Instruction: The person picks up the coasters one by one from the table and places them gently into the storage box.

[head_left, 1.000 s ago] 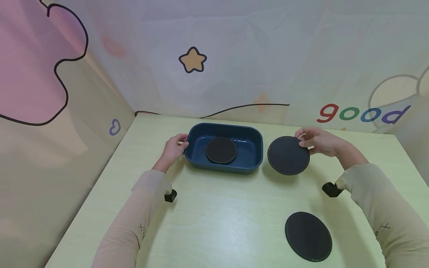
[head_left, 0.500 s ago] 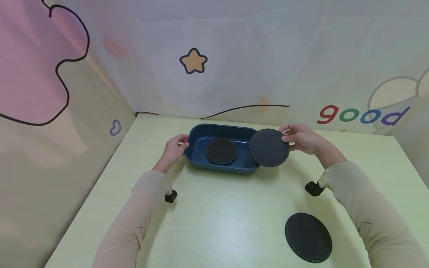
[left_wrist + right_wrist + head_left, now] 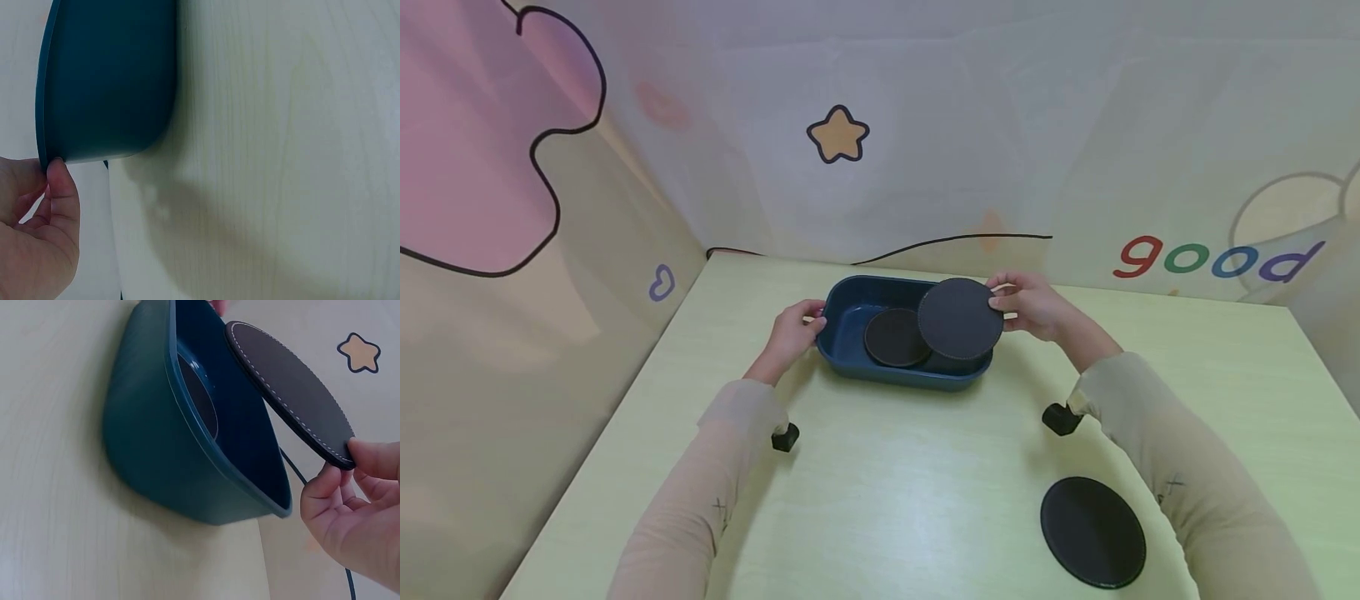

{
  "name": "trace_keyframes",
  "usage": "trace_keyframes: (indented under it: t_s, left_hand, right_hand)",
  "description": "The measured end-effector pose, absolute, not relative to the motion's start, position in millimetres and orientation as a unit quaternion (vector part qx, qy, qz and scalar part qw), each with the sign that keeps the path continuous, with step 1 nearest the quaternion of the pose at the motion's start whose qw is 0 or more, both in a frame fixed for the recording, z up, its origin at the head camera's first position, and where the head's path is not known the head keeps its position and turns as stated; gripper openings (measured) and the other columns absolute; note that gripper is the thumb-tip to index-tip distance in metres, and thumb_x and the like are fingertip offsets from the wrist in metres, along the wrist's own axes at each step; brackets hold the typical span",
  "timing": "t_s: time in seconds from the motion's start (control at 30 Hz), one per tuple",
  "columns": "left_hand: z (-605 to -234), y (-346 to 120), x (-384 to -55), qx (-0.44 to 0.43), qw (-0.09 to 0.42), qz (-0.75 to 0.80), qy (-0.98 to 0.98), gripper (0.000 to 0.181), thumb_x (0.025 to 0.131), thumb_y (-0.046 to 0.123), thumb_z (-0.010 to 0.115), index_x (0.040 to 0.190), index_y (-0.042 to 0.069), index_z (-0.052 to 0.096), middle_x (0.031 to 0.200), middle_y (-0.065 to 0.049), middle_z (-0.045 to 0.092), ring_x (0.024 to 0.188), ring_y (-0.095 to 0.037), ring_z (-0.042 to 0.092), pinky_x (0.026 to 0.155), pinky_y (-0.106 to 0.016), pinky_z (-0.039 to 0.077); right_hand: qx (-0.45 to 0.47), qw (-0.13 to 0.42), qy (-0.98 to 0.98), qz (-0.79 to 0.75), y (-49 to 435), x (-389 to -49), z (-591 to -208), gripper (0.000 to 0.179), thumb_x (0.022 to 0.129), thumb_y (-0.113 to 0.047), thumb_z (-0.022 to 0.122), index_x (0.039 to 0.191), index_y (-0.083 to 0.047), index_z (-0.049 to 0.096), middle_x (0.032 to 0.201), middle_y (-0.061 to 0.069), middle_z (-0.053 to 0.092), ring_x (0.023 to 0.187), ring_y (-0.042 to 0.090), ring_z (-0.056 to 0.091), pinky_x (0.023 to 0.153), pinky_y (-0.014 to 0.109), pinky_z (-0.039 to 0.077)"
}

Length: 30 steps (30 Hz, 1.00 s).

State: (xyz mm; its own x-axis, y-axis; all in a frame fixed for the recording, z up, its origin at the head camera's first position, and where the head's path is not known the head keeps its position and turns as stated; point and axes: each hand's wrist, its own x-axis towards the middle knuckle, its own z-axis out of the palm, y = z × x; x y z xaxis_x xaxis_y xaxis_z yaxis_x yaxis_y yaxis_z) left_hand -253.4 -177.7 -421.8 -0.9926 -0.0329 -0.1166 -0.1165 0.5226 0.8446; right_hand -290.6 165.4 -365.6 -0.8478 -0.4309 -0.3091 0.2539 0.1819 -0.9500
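A dark blue rectangular basin (image 3: 895,379) stands near the back of the table. My left hand (image 3: 790,335) pinches its left rim between thumb and fingers; the left wrist view shows this hand (image 3: 44,231) at the rim's corner. Inside the basin lies a round black coaster (image 3: 891,337), partly covered in the head view. With thumb and fingertips my right hand (image 3: 1033,308) pinches the edge of another round coaster (image 3: 961,318), held tilted over the basin's right part. White stitching runs round that coaster (image 3: 294,387) in the right wrist view.
A third black coaster (image 3: 1093,532) lies flat on the pale wooden table (image 3: 880,483), near the front right. Behind the table rises a printed backdrop (image 3: 940,150) with a star and the word "good".
My right hand has carried the coaster leftward, from beside the basin to above its right part. My left hand keeps its grip on the rim.
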Motion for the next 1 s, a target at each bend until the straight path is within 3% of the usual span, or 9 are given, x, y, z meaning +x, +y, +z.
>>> trace_keyframes:
  t_s: [0.7,1.0]
  left_hand:
    - [-421,-178,-253,-0.042,0.042,0.491,0.869,0.033,0.090,0.008,0.047,0.124,0.004,0.048,0.113,-0.015,0.051,0.090,-0.023,0.056,0.067,-0.026,0.052]
    - [-423,-179,-252,-0.031,0.036,0.492,0.869,0.033,0.091,0.008,0.046,0.123,0.003,0.048,0.113,-0.015,0.051,0.095,-0.026,0.057,0.068,-0.027,0.053]
  right_hand:
    - [0.001,0.240,0.715,-0.656,100,-295,-394,0.015,0.087,0.000,0.046,0.099,-0.009,0.044,0.078,-0.003,0.046,0.062,0.010,0.047,0.055,0.024,0.039]
    - [0.029,0.240,0.725,-0.645,86,-298,-410,0.025,0.088,0.000,0.046,0.113,0.000,0.041,0.082,0.001,0.046,0.065,0.013,0.048,0.055,0.024,0.040]
